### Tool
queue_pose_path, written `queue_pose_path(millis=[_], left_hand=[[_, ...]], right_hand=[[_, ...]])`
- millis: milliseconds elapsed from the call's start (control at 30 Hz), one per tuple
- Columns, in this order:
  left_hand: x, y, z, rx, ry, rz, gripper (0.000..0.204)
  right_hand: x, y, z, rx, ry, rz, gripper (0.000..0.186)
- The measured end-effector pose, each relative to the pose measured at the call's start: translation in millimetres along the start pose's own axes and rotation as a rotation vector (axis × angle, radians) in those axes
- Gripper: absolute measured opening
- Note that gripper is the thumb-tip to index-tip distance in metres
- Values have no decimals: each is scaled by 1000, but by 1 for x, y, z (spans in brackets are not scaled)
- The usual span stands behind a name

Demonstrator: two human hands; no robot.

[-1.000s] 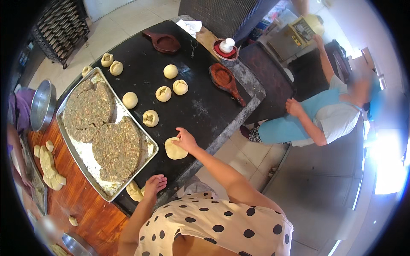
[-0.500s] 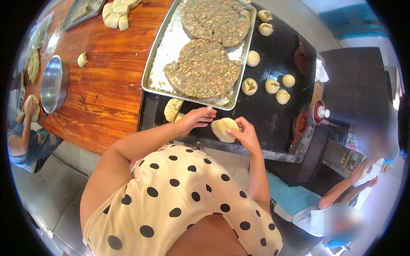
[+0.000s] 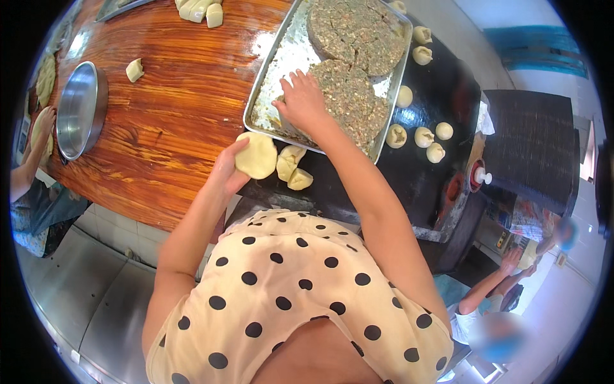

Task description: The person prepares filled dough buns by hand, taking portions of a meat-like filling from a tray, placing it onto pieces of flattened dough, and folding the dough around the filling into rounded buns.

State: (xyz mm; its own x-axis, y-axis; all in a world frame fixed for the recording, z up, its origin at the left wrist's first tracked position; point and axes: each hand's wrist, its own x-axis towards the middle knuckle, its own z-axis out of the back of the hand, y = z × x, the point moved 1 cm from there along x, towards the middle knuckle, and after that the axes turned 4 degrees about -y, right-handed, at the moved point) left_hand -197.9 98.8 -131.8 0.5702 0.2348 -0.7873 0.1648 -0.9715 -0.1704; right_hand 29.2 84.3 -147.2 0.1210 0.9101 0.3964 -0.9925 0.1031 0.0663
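Note:
My left hand [image 3: 230,166] holds a flat, pale dough disc [image 3: 258,155] by the table's edge, just outside the tray's lower left corner. My right hand [image 3: 304,102] is over the metal tray [image 3: 265,89], fingers spread at the left side of the lower mound of chopped, speckled filling [image 3: 355,105]; whether it touches the filling is unclear. Loose dough pieces [image 3: 289,163] lie beside the disc on the black surface. Several pale dough balls [image 3: 404,96], some pinched at the top, sit right of the tray.
Wooden table [image 3: 166,128] with a steel bowl [image 3: 80,112] and cut dough [image 3: 208,13] at left. A red dish with white knob [image 3: 480,176] is on the black surface's right edge. A co-worker's arm [image 3: 25,166] is far left; another person [image 3: 480,294] works at lower right.
The dough disc has moved left, from my right hand into my left hand. My right hand has released it and moved up over the tray. The view has turned.

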Motion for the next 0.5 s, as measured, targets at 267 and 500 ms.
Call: queue_pose_path(millis=[267,500], left_hand=[[-20,-11,47,-69,-149,-77,42],[-21,-23,22,42,-15,-128,41]], right_hand=[[3,20,-19,-23,663,45,37],[4,25,-35,56,645,-152,36]])
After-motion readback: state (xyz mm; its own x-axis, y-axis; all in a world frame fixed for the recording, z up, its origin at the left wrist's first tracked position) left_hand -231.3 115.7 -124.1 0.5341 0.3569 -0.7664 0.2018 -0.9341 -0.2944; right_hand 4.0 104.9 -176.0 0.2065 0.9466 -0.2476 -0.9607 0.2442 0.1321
